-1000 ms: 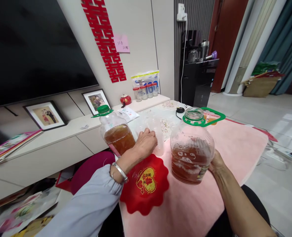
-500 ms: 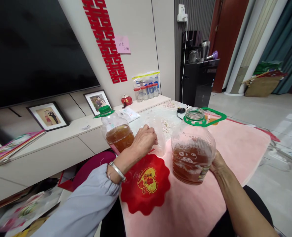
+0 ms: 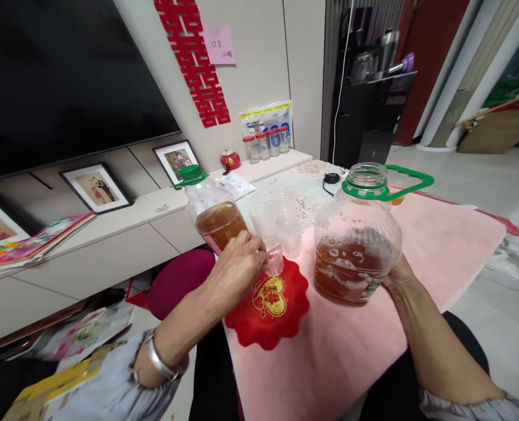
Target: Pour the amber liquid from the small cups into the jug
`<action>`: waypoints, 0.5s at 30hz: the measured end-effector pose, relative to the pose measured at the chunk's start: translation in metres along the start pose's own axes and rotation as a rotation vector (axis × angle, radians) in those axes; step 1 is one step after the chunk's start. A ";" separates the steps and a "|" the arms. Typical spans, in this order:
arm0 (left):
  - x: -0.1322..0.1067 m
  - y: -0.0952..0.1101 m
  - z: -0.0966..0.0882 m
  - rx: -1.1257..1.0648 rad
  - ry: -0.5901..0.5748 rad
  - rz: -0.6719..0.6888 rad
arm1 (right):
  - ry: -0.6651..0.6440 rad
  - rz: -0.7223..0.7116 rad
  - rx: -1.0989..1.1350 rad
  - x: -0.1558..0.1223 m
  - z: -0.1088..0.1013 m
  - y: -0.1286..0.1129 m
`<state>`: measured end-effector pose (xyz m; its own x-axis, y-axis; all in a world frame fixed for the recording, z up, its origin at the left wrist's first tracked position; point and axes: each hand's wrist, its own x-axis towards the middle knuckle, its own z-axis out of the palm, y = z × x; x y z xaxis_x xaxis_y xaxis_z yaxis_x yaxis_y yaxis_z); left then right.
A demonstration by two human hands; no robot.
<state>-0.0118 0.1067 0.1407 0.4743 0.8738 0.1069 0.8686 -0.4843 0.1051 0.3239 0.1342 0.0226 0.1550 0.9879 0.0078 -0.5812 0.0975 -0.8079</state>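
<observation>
Red tray on pink cloth, nearest. Left hand over its far-left edge, fingers curled nearly closed, pinching small cup at tray's far edge; contact with tray unclear. Open jug right of cup, upright, axis vertical, mouth higher than cup; cloth between. Right hand against jug's right side, fingers hidden, grip cannot be told. Clear stacks just behind cup; capped jug left of them. Jars farthest.

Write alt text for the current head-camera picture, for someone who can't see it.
A person's left hand holds a small clear plastic cup near a red scalloped dish, while the right hand is partly hidden behind an open jug of amber-brown liquid on a pink cloth. A green-capped jug and stacked clear cups are nearby.
</observation>
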 end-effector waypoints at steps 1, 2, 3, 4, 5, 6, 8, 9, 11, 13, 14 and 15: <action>-0.008 -0.001 0.008 0.007 -0.037 -0.008 | 0.003 -0.003 -0.001 0.000 0.000 0.000; -0.014 -0.003 0.015 0.010 -0.066 -0.017 | 0.004 -0.006 -0.002 -0.001 0.001 0.000; -0.020 -0.003 0.022 0.011 -0.087 -0.024 | 0.004 -0.008 -0.004 -0.001 0.001 -0.001; -0.024 -0.004 0.027 0.009 -0.102 -0.028 | 0.003 -0.010 -0.006 -0.002 0.002 -0.001; -0.028 -0.005 0.031 0.006 -0.111 -0.031 | 0.002 -0.012 -0.007 -0.003 0.003 -0.002; -0.030 -0.005 0.035 0.000 -0.114 -0.033 | 0.000 -0.014 -0.009 -0.003 0.003 -0.002; -0.033 -0.006 0.039 -0.018 -0.109 -0.040 | 0.000 -0.019 -0.011 -0.004 0.005 -0.003; -0.033 -0.006 0.039 -0.028 -0.102 -0.045 | 0.001 -0.021 -0.012 -0.005 0.006 -0.003; -0.033 -0.003 0.034 -0.053 -0.077 -0.063 | 0.006 -0.028 -0.014 -0.004 0.007 -0.004; -0.033 0.004 0.026 -0.096 -0.024 -0.094 | 0.010 -0.035 -0.018 -0.004 0.007 -0.004; -0.033 0.011 0.022 -0.128 0.009 -0.112 | 0.009 -0.037 -0.022 -0.004 0.008 -0.004; -0.033 0.019 0.019 -0.168 0.048 -0.133 | 0.007 -0.037 -0.027 -0.005 0.008 -0.005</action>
<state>-0.0086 0.0694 0.1203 0.3459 0.9295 0.1278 0.8851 -0.3685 0.2842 0.3195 0.1299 0.0309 0.1814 0.9828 0.0338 -0.5529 0.1304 -0.8230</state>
